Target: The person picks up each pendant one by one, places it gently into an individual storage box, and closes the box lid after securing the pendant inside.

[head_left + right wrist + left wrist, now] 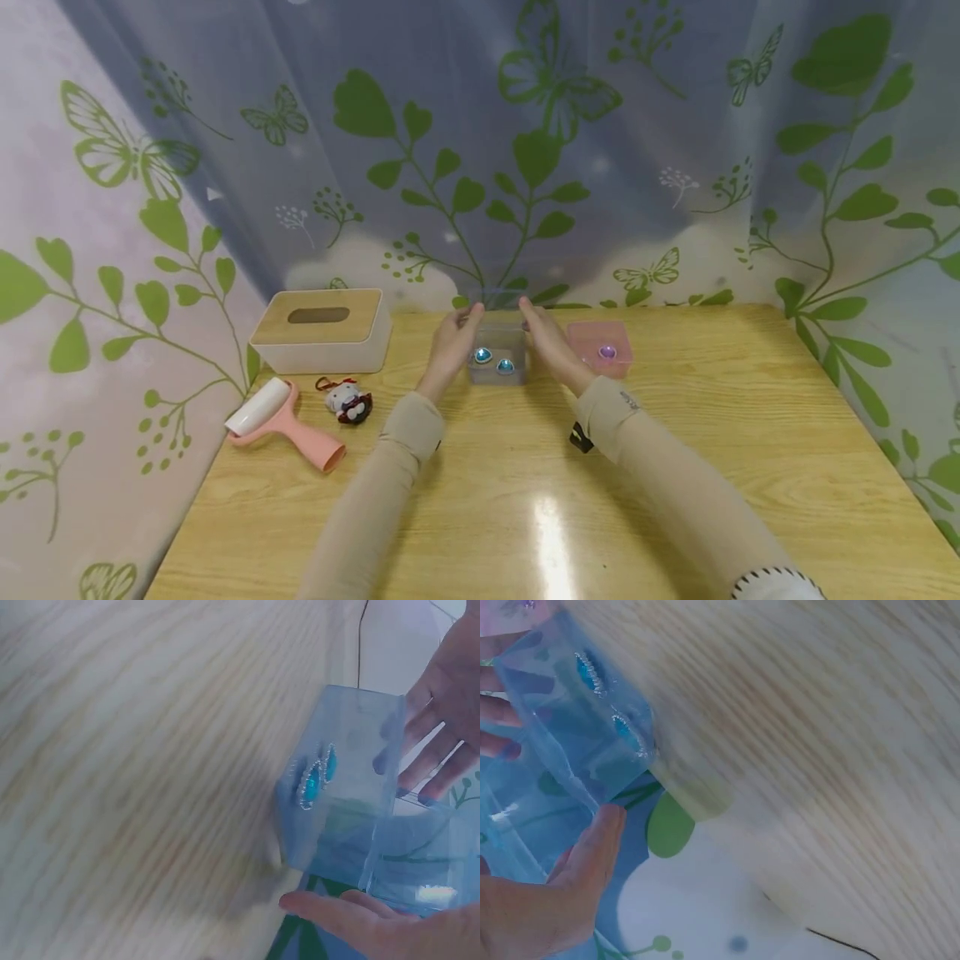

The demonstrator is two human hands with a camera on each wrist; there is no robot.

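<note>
Wooden table [675,467], leaf-print curtain behind. At frame centre, left hand [450,346] and right hand [551,346] pressing clear box [497,358] sides, fingers nearly straight. Likely risk: slick walls slipping, blue gems [493,360] spilling.

Two hands flanking a clear box [498,354] at the far edge of a table [675,467].

The left hand [450,346] is pressing against the box's left side and the right hand [547,346] against its right, so the box is sitting between them, with two small gems [493,360] lying inside it side by side. Just right of the right hand, a second box [600,348] is standing with one gem [607,353] in it. Left of the left hand, a tissue box [321,330] is sitting by the back edge; nearer than it, a small plush toy [348,400] is lying, and a lint roller [277,421] further left. A curtain [480,142] is hanging behind both hands.
</note>
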